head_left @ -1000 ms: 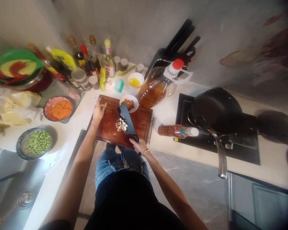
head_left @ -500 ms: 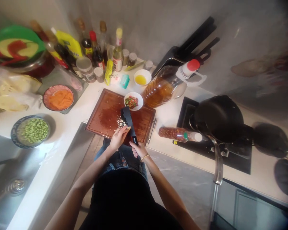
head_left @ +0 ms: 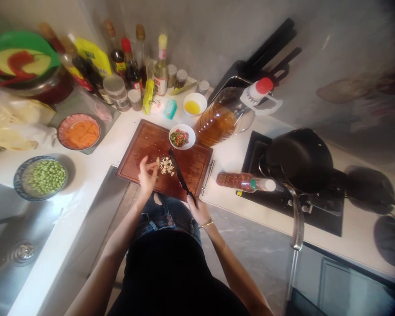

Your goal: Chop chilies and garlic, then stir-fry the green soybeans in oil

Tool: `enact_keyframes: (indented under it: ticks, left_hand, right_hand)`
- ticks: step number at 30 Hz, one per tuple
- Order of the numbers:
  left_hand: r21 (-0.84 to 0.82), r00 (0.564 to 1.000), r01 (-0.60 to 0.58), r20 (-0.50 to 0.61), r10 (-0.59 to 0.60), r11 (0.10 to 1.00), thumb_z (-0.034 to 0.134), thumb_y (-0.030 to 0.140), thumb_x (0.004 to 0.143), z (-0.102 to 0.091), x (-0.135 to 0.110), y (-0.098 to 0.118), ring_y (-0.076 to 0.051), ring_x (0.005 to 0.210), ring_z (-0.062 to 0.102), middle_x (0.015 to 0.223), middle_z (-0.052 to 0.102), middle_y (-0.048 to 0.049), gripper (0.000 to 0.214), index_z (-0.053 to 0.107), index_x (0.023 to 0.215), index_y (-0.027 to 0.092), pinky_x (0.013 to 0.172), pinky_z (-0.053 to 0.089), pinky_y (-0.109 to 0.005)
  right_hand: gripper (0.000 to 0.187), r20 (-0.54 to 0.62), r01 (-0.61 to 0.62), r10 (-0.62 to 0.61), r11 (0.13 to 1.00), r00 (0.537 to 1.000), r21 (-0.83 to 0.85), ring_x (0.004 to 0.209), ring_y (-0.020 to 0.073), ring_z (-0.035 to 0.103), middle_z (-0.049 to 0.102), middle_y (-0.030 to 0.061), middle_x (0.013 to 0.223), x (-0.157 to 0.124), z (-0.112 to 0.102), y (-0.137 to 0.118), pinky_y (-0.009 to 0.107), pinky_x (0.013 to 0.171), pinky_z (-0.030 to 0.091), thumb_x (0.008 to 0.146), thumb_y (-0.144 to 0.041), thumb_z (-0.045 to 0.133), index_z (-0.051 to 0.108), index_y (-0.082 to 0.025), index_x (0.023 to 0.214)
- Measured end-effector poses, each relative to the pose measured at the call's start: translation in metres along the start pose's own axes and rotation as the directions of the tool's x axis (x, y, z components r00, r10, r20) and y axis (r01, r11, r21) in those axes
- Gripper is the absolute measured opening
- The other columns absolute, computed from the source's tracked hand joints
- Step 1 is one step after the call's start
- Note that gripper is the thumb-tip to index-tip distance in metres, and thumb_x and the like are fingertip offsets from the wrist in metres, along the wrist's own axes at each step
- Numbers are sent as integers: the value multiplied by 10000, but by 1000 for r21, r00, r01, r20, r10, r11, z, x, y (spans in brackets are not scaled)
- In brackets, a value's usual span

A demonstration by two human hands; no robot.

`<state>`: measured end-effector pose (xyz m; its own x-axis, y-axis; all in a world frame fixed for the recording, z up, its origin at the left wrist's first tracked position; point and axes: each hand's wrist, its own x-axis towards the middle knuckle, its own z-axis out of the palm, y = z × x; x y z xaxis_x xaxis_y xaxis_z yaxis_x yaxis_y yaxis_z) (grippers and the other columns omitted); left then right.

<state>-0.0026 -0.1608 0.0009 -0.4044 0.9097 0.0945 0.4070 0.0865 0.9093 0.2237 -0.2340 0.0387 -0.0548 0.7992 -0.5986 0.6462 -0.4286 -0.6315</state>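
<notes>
A black cleaver (head_left: pixel 178 170) is held by the right hand (head_left: pixel 198 210), and its handle is gripped by closed fingers. A thin gold bracelet (head_left: pixel 206 224) is worn on the right wrist. The blade is tipped up, so mostly its narrow edge is seen. Chopped garlic (head_left: pixel 166 165) is piled on the brown cutting board (head_left: pixel 145 140), just beside the blade, on its left. The left hand (head_left: pixel 148 175) is held on the other side of the pile. Its fingers are bent and partly spread, but whether a small bit is pinched at the tips cannot be told.

A white bowl (head_left: pixel 192 138) is set at the far edge of the board, and cut red and green chilies (head_left: pixel 179 138) are held in it. Behind it, yellow liquid (head_left: pixel 191 108) is held in a second white bowl (head_left: pixel 203 103). A big oil jug (head_left: pixel 224 114) with a red cap is placed close by. Green beans (head_left: pixel 47 177) and sliced carrots (head_left: pixel 82 134) are kept in two dishes to the left.
</notes>
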Motion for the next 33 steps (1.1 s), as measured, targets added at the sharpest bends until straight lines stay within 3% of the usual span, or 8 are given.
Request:
enact_keyframes:
  ticks: [4, 7, 11, 16, 20, 26, 30, 33]
  left_hand:
    - [16, 991, -14, -135, 16, 1000, 602, 256, 885, -36, -11, 34, -172, 948, 698, 999, 743, -66, 564, 338, 1381, 214, 909, 544, -384]
    - [103, 986, -86, 151, 69, 991, 636, 265, 869, -41, -22, 47, -189, 966, 703, 987, 751, -48, 595, 356, 1393, 231, 917, 546, -395]
    - [90, 812, -265, 558, 172, 960, 572, 239, 909, -22, -25, 41, -189, 1019, 691, 1000, 749, -50, 513, 408, 1394, 240, 917, 545, -350]
    - [-8, 681, -361, 681, 269, 933, 538, 214, 927, -1, 2, 19, -185, 1078, 670, 989, 755, -52, 540, 364, 1438, 212, 1026, 478, -390]
    - [6, 663, -376, 700, 265, 926, 548, 223, 921, 10, 32, 10, -184, 1099, 660, 982, 759, -59, 501, 410, 1402, 197, 1013, 481, -390]
    - [68, 752, -277, 637, 172, 959, 591, 253, 893, -11, 50, 35, -177, 1004, 696, 991, 758, -51, 557, 386, 1409, 205, 953, 511, -364]
    - [61, 648, -268, 750, 132, 962, 618, 290, 874, -32, 39, 39, -161, 890, 721, 920, 760, -13, 589, 384, 1412, 234, 879, 539, -321]
    - [64, 614, -340, 771, 170, 938, 585, 250, 893, -24, 35, 24, -158, 907, 714, 911, 757, -14, 522, 417, 1388, 228, 912, 525, -326]
  right_hand:
    - [392, -92, 77, -134, 884, 987, -462, 828, 226, 695, 737, 120, 934, -1, -2, -15, 254, 673, 446, 965, -474, 423, 651, -177, 1082]
    - [422, -56, 141, -208, 811, 976, -568, 913, 232, 683, 729, 135, 1035, 3, 3, -27, 247, 703, 420, 976, -484, 430, 655, -173, 1152]
    - [408, -19, 201, -259, 793, 966, -575, 946, 231, 673, 722, 129, 1088, 8, 8, -33, 256, 758, 408, 977, -485, 445, 672, -194, 1149]
    - [402, -15, 238, -301, 782, 953, -576, 897, 225, 668, 737, 127, 1011, 13, 6, -23, 257, 731, 396, 963, -484, 479, 695, -183, 1119]
    - [402, -14, 242, -308, 776, 951, -582, 849, 207, 662, 739, 114, 959, 12, 1, -12, 252, 696, 381, 958, -494, 481, 714, -182, 1057]
    - [414, -31, 211, -281, 787, 959, -580, 848, 209, 668, 744, 104, 976, 8, -4, -4, 255, 685, 383, 932, -522, 499, 722, -201, 1070]
    - [424, -43, 177, -245, 799, 968, -574, 838, 207, 676, 750, 104, 949, 10, -9, -8, 253, 667, 378, 930, -530, 493, 725, -210, 1083]
    - [422, -34, 189, -256, 793, 966, -580, 815, 199, 679, 751, 94, 927, 12, -12, -10, 252, 653, 372, 932, -532, 485, 725, -217, 1077]
